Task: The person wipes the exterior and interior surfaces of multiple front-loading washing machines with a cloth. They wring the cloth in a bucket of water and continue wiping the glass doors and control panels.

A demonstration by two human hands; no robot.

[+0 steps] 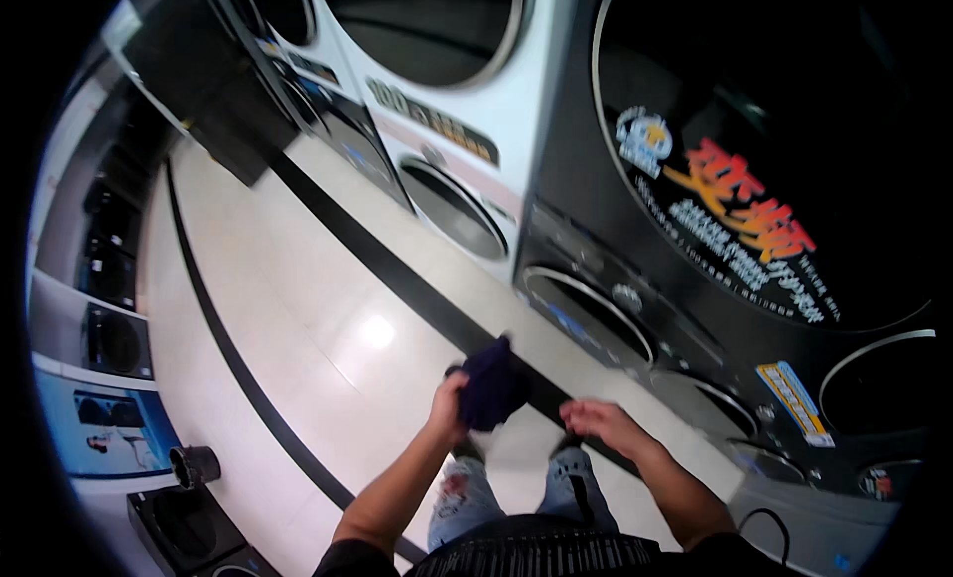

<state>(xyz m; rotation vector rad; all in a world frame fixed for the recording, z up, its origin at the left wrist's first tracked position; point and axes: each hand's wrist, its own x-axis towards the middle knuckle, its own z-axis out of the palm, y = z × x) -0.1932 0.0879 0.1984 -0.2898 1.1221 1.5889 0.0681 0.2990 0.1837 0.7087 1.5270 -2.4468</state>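
Observation:
My left hand (449,406) grips a crumpled dark purple cloth (491,387) by its left side, out in front of my legs. The cloth hangs over the dark stripe on the floor. To the right of it, my right hand (599,422) is apart from the cloth, fingers slightly bent and spread, holding nothing. It is a little blurred. Beyond my right hand stands a dark front-loading washing machine (588,309) with a round door.
Stacked front-loading machines, among them a white one (454,123), line the right side. A dark box-like object (216,101) stands at the far end. At lower left are a dark bucket-like container (196,467) and black machines (182,521). Dark stripes cross the pale floor (298,294).

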